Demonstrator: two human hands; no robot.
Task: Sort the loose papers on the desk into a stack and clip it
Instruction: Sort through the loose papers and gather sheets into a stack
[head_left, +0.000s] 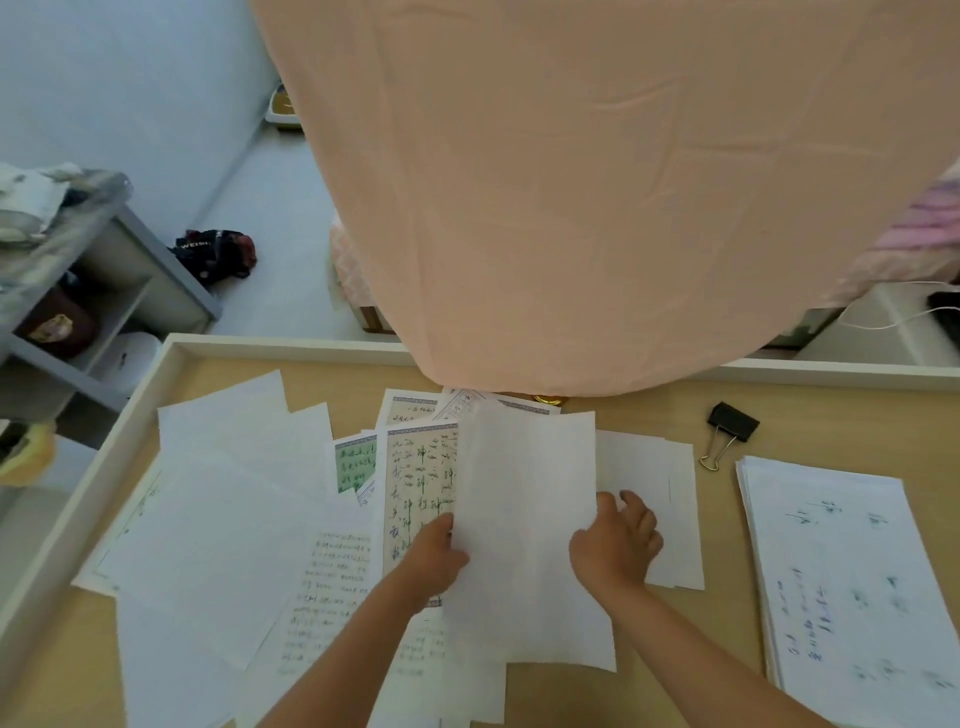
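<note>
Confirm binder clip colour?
Black body, silver wire handles: binder clip, clearest in the head view.

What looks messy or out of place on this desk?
The loose papers on the left and middle lie fanned out at odd angles, overlapping one another, unlike the squared stack on the right. The black binder clip lies unused beside that stack. Both hands grip a blank sheet.

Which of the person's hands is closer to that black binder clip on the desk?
The right hand. It sits below and left of the black binder clip, on the blank sheet. The left hand grips that sheet's far edge, farther away.
</note>
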